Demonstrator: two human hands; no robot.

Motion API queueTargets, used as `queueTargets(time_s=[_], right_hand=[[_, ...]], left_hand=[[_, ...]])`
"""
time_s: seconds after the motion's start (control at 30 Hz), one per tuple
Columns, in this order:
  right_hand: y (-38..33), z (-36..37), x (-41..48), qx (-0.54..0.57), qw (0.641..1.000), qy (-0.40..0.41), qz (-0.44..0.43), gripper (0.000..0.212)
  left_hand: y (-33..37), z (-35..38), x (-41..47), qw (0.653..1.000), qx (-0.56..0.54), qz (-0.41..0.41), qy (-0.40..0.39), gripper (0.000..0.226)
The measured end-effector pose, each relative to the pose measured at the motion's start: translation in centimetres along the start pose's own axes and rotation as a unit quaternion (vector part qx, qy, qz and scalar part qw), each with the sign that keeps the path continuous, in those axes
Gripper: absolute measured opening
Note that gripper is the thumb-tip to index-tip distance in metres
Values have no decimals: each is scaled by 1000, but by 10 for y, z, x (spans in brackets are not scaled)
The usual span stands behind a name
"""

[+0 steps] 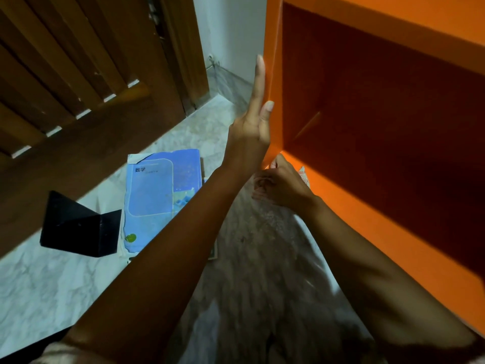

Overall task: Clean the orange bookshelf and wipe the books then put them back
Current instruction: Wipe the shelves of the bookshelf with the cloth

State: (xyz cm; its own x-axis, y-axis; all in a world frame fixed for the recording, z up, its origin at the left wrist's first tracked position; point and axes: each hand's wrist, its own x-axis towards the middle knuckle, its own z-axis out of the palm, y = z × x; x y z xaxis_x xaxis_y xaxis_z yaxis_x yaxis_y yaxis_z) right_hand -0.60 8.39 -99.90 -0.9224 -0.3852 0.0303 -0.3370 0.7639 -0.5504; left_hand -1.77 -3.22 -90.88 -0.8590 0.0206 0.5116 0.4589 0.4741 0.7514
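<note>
Best to brace with my left hand [252,135], flat and straight-fingered on the side panel, while my right hand [280,185], curled round the cloth [304,177], rubs firmly into the corner; the blue maths textbook [162,195] lies on the floor, lower left of centre, apart from both hands; the orange bookshelf [274,61], right, touches both.

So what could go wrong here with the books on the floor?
The blue book lies on the floor right by the arms; it might get knelt on or scuffed.
The black bookend beside it could get knocked.
The left hand only presses flat on the orange bookshelf, so hard wiping with the cloth in the right hand might shift it.
</note>
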Motion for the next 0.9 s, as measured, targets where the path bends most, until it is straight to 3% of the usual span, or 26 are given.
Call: queueTargets(time_s=[0.1,0.23,0.37,0.67,0.9], right_hand=[[2,-6,-12,14,999,-17,34,11],[4,-13,-36,67,993,7,100,41],[20,-15,-68,6,994,-21,109,20],[34,-33,-130,13,985,-5,172,28],[44,-41,-174,-54,966,-13,253,23]], left_hand=[[2,-4,1,1000,-3,5,-17,56],[3,-6,-1,1000,-1,3,-20,57],[5,-5,-2,999,-1,-22,-25,53],[20,-5,-10,998,-39,-37,-32,60],[29,-3,-9,995,-36,-91,-34,82]])
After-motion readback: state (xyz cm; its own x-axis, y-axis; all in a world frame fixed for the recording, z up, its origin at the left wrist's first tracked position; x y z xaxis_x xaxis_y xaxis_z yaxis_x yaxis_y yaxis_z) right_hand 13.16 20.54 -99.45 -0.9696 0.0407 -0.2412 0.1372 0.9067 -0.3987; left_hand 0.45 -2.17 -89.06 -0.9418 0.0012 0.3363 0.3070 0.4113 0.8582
